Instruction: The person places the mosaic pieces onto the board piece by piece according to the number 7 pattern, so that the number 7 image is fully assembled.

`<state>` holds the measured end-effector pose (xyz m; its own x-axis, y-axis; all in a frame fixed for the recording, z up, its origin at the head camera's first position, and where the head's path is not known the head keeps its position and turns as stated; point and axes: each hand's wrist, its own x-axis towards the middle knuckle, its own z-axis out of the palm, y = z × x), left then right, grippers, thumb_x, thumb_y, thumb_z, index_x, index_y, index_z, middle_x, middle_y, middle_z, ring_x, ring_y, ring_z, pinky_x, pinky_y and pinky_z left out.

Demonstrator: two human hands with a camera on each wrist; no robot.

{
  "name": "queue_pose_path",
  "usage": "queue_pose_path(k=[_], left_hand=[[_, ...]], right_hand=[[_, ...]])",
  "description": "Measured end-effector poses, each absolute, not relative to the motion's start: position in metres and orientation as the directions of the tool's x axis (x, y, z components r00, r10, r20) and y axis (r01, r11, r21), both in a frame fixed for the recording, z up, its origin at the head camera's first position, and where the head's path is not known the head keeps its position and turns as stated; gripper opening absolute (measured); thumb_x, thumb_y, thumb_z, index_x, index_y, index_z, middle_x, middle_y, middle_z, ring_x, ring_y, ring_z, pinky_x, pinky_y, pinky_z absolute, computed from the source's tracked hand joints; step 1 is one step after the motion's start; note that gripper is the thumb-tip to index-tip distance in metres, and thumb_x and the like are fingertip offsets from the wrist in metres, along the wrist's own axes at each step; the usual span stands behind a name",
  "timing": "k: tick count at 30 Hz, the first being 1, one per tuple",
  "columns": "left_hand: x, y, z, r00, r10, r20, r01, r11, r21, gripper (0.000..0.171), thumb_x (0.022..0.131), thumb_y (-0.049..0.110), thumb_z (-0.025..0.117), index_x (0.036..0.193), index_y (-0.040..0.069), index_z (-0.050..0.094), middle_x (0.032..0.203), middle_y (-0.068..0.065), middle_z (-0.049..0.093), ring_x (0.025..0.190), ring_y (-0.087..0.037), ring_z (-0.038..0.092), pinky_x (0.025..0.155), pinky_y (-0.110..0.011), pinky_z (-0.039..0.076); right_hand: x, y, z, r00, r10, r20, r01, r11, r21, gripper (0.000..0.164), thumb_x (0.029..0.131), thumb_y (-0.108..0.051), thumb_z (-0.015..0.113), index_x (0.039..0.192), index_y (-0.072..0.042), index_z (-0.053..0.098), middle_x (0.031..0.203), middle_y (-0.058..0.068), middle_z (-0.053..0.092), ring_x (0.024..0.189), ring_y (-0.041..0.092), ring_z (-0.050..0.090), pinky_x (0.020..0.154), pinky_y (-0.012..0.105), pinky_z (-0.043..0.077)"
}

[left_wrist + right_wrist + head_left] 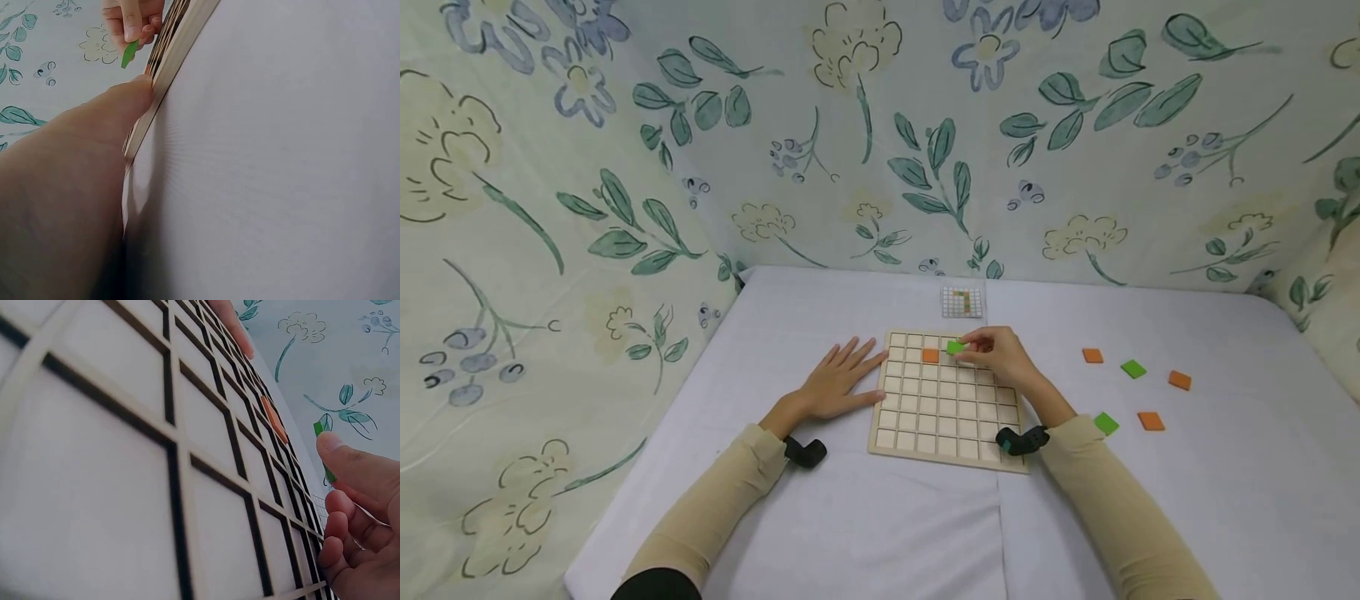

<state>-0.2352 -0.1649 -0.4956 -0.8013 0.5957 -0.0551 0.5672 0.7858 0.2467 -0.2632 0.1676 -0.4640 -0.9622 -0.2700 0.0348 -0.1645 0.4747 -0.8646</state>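
A wooden grid board (917, 425) with square cells lies on the table. One orange tile (930, 356) sits in a cell near its far edge. My right hand (1000, 354) pinches a green tile (955, 347) between thumb and fingers; in the right wrist view the green tile (325, 453) is held just off the grid, tilted. My left hand (837, 385) lies flat with fingers spread, fingertips and thumb touching the board's left edge. In the left wrist view, the left thumb (119, 103) rests against the board's side (181, 56).
A small card (962, 302) with a coloured grid pattern lies behind the board. Right of the board are several loose tiles, among them an orange tile (1093, 356) and a green tile (1133, 368). One green tile (1106, 423) lies close to the right sleeve (1112, 492). Floral cloth hangs behind the table.
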Motion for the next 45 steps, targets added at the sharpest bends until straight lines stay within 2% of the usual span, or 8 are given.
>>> queue_pose_path(k=[14,32,45], left_hand=[[-0.238,-0.164,-0.497,-0.798,0.601,-0.037,0.575,0.779,0.252,0.079,0.098,0.07,0.034,0.162,0.028,0.013,0.167,-0.004,0.005,0.152,-0.031,-0.002,0.12,-0.052,-0.002],[-0.237,-0.165,-0.497,-0.805,0.59,-0.059,0.562,0.792,0.239,0.08,0.097,0.073,0.03,0.161,0.03,0.01,0.167,-0.002,0.002,0.152,-0.028,-0.005,0.12,-0.051,-0.002],[-0.236,-0.166,-0.497,-0.805,0.591,-0.046,0.564,0.788,0.247,0.079,0.097,0.071,0.033,0.161,0.029,0.012,0.167,-0.001,0.002,0.152,-0.029,-0.003,0.12,-0.052,-0.001]], right_hand=[[-0.267,0.159,-0.467,-0.963,-0.269,0.02,-0.163,0.519,-0.839,0.028,0.085,-0.01,0.081,0.106,0.007,0.072,0.077,0.007,0.059,0.067,0.018,0.048,0.056,0.023,0.039],[-0.265,0.154,-0.468,-0.963,-0.27,-0.01,-0.14,0.53,-0.836,0.027,0.084,-0.009,0.082,0.104,0.006,0.073,0.077,0.008,0.059,0.068,0.019,0.048,0.057,0.025,0.039],[-0.266,0.154,-0.469,-0.966,-0.256,-0.015,-0.133,0.55,-0.824,0.026,0.083,-0.009,0.082,0.104,0.005,0.073,0.078,0.006,0.059,0.069,0.019,0.048,0.06,0.026,0.039]])
